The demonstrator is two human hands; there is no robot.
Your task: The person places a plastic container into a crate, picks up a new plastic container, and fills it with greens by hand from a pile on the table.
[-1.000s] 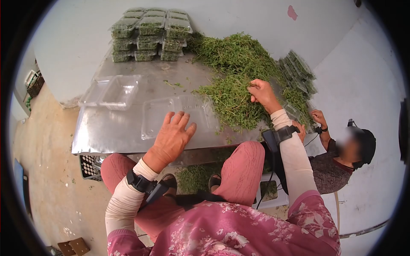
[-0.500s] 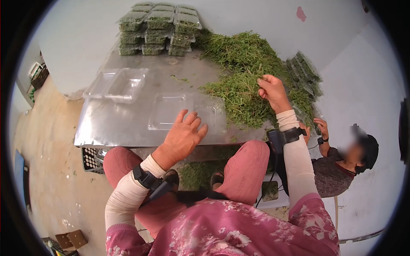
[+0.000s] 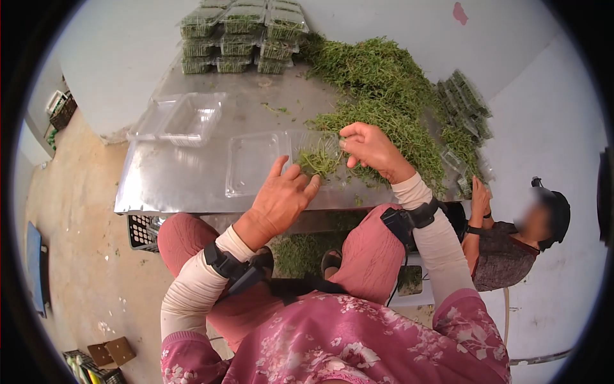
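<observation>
An open clear plastic box [image 3: 259,163] lies near the front edge of the metal table [image 3: 173,185]. Some green sprigs [image 3: 318,161] rest in its right half. My left hand [image 3: 281,198] is just in front of the box, fingers apart, with nothing in it. Over the right end of the box is my right hand [image 3: 369,148], its thumb and fingertips close together beside the sprigs; whether anything is between them is too small to tell. Behind and right of that hand spreads a large heap of loose greens [image 3: 390,83].
Empty clear boxes [image 3: 192,118] are stacked at the table's left. Filled boxes [image 3: 240,38] stand piled at the back left, and more [image 3: 464,102] at the right. A co-worker [image 3: 505,256] is at the right side, hands near the table's edge. A black crate [image 3: 142,232] sits below the left edge.
My right hand has moved left from the heap to the box, and sprigs now lie in its right half. The co-worker's hands have come closer together.
</observation>
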